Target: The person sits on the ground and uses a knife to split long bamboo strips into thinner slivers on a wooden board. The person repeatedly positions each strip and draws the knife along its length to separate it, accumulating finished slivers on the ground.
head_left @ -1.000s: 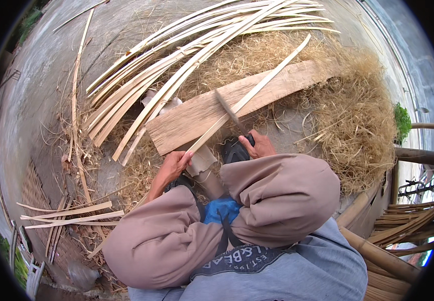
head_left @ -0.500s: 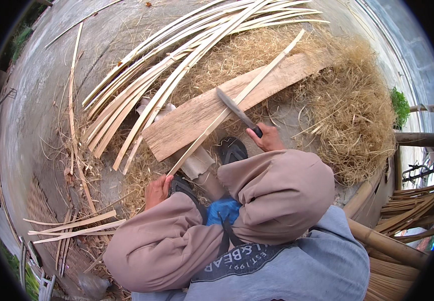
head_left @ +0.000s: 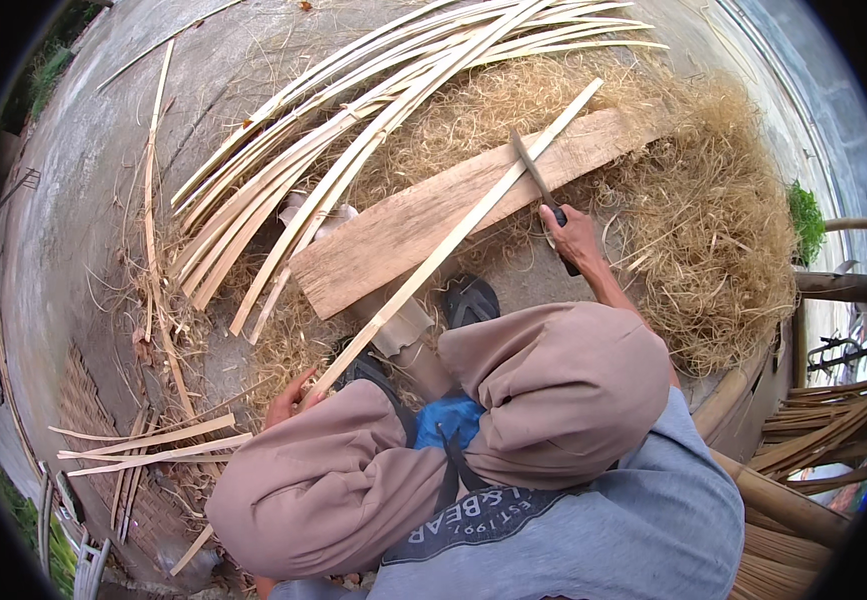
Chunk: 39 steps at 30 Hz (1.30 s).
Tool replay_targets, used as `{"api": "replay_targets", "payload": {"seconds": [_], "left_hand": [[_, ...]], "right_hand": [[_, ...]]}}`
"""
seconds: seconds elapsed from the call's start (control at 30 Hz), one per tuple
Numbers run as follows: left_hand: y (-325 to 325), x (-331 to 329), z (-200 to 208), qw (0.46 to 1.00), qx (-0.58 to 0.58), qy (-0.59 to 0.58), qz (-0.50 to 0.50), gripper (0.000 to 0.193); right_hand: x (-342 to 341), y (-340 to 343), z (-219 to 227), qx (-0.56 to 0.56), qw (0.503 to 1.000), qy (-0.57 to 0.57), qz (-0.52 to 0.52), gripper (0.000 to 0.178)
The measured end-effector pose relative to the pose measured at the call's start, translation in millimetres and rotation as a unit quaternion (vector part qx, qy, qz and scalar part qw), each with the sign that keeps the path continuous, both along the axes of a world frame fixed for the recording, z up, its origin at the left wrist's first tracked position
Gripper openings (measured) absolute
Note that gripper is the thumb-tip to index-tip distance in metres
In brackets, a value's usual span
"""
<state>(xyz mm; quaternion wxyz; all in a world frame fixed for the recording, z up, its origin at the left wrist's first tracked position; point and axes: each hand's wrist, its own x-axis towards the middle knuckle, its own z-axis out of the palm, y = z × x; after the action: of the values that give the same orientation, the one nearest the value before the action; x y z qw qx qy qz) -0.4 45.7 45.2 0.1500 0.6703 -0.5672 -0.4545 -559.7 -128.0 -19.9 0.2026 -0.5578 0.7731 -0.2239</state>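
Observation:
A long pale strip (head_left: 453,235), which looks like split bamboo, lies slantwise across a wooden plank (head_left: 353,262). Low at the left, my left hand (head_left: 288,398) grips it beside my knee, the thumb and fingers around it; the knee partly hides this hand. My right hand (head_left: 577,238) is closed round the dark handle of a knife (head_left: 530,165). Its blade crosses the strip near the far end, over the plank. Whether the edge touches the strip I cannot tell.
Curly shavings (head_left: 718,220) heap up at the right and behind the plank. A fan of pale strips (head_left: 353,150) lies at the far left. More short strips (head_left: 158,452) lie left of my knee. Bamboo poles (head_left: 783,495) and bundled strips (head_left: 823,430) are at the right.
My right hand with the knife has moved away from me and to the right along the strip. My left hand is lower and further left, and the strip's far end has come slightly nearer.

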Motion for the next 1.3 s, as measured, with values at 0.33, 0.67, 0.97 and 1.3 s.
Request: {"api": "replay_targets", "payload": {"seconds": [0.33,0.67,0.97,1.3], "left_hand": [[-39.2,-55.1,-33.9,0.972,-0.197,-0.098,-0.082,0.038],[-9.4,-1.1,-23.3,0.99,-0.133,-0.047,-0.03,0.028],[9.7,56.2,-8.0,0.986,-0.078,-0.098,-0.109,0.035],[29.9,85.0,-10.9,0.992,-0.024,-0.113,-0.06,0.038]], "right_hand": [[98.2,120.4,-10.8,0.0,0.98,0.012,0.201,0.042],[42.7,63.4,-2.9,-0.058,0.967,0.02,0.247,0.053],[-0.8,28.6,-9.1,-0.036,0.992,0.008,0.12,0.052],[-56.7,-14.9,2.8,0.062,0.992,-0.071,-0.082,0.055]]}}
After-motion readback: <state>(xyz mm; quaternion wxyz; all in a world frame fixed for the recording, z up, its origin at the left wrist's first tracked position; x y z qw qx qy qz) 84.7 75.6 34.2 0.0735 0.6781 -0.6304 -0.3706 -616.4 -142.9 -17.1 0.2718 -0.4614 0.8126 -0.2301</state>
